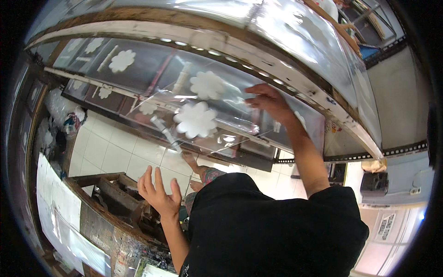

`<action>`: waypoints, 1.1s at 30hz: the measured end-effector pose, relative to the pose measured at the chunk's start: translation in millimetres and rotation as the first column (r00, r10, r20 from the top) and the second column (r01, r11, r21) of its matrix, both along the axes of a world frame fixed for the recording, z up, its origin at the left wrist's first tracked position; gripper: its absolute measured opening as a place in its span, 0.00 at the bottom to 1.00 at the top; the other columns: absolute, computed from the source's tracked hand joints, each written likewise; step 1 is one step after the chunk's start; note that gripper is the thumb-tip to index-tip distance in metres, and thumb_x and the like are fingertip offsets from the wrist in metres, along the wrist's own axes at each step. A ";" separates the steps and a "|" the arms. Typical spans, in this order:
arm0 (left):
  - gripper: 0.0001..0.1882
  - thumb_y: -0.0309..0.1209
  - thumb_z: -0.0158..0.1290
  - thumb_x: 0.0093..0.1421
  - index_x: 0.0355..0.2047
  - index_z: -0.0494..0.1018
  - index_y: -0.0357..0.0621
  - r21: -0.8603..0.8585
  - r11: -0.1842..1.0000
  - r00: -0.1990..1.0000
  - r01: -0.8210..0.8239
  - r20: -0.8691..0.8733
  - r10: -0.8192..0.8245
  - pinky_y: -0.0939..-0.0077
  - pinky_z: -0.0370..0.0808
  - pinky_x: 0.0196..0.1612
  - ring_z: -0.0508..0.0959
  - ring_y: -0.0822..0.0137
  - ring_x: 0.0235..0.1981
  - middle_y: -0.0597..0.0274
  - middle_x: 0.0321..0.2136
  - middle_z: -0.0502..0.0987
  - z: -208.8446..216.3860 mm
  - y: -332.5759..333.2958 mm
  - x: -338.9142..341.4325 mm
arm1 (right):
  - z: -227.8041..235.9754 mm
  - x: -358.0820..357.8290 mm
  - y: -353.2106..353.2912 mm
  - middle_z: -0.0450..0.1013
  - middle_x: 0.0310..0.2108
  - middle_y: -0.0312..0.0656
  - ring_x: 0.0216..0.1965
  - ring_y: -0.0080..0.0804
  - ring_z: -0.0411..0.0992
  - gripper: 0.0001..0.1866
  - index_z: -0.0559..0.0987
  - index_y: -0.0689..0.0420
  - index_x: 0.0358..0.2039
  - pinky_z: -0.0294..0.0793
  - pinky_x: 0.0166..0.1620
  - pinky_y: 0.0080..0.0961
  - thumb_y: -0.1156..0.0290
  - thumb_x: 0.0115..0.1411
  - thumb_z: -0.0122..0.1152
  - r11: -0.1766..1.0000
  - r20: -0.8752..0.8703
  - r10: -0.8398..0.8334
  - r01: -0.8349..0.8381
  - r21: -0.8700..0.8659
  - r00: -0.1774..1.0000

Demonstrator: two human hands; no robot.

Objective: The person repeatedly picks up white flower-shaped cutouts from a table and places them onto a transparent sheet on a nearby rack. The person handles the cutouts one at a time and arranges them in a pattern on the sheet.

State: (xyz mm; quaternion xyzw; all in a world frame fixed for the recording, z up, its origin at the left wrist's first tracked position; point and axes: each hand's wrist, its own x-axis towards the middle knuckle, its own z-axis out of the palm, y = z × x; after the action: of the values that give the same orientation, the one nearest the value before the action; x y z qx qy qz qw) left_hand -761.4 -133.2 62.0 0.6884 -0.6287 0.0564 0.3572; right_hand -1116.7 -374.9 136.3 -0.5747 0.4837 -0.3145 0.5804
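A clear plastic sheet with a white flower shape [196,120] and a pale strip [166,134] juts out from a rack shelf over the floor. To its upper right is my right hand [270,102], raised before the rack, with fingers loosely bent and their tips apart. Nothing shows in its grip, though whether a fingertip touches the sheet's edge cannot be told. My left hand [159,194] is lifted below the sheet's left part, fingers and thumb spread, holding nothing. Behind, a similar white flower shape [207,85] lies on a shelf sheet.
The rack's long pale bar [221,39] crosses above my right hand; glossy clear film [304,41] lies over its top. A worn wooden bench [115,231] with an open compartment stands at left. White floor tiles [134,150] lie below. At the upper right, part of another person's arm [344,34] shows.
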 end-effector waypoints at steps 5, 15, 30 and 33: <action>0.19 0.31 0.57 0.61 0.51 0.74 0.36 0.154 0.988 0.994 0.012 -0.105 0.004 0.47 0.63 0.59 0.67 0.43 0.56 0.46 0.55 0.71 -60.4 2.0 -0.6 | -39.4 -189.8 43.3 0.67 0.62 0.49 0.56 0.44 0.74 0.26 0.64 0.60 0.65 0.73 0.59 0.38 0.74 0.66 0.53 0.971 0.495 -0.240 0.194 0.144 0.835; 0.17 0.31 0.55 0.62 0.48 0.77 0.35 0.484 0.844 0.949 0.230 -0.304 -0.084 0.53 0.66 0.59 0.70 0.46 0.56 0.46 0.53 0.73 -135.1 6.1 -30.2 | -76.9 -306.3 135.0 0.72 0.51 0.49 0.46 0.39 0.78 0.18 0.70 0.63 0.53 0.81 0.49 0.30 0.81 0.61 0.49 0.664 -0.035 -0.737 0.732 0.149 0.675; 0.15 0.31 0.55 0.62 0.46 0.78 0.34 0.629 0.751 0.935 0.201 -0.352 0.044 0.55 0.70 0.56 0.73 0.45 0.52 0.44 0.48 0.77 -197.7 73.5 -31.7 | -73.2 -339.4 130.2 0.74 0.43 0.37 0.39 0.30 0.78 0.13 0.73 0.57 0.47 0.81 0.42 0.25 0.79 0.62 0.48 0.682 -0.311 -0.693 0.731 0.009 0.651; 0.15 0.30 0.55 0.62 0.45 0.78 0.33 0.641 0.739 0.933 0.207 -0.356 0.047 0.54 0.70 0.56 0.73 0.44 0.51 0.44 0.47 0.77 -201.9 81.6 -31.8 | -78.9 -350.2 127.4 0.74 0.42 0.37 0.37 0.28 0.78 0.12 0.74 0.57 0.46 0.81 0.41 0.24 0.78 0.62 0.51 0.697 -0.345 -0.676 0.717 -0.012 0.651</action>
State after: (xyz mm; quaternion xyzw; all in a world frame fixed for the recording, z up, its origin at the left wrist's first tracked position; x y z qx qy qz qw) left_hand -793.2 -51.6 -139.8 0.7407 -0.5628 -0.3116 0.1937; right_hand -1466.9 -247.5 57.4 -0.3503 0.7740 -0.3834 0.3622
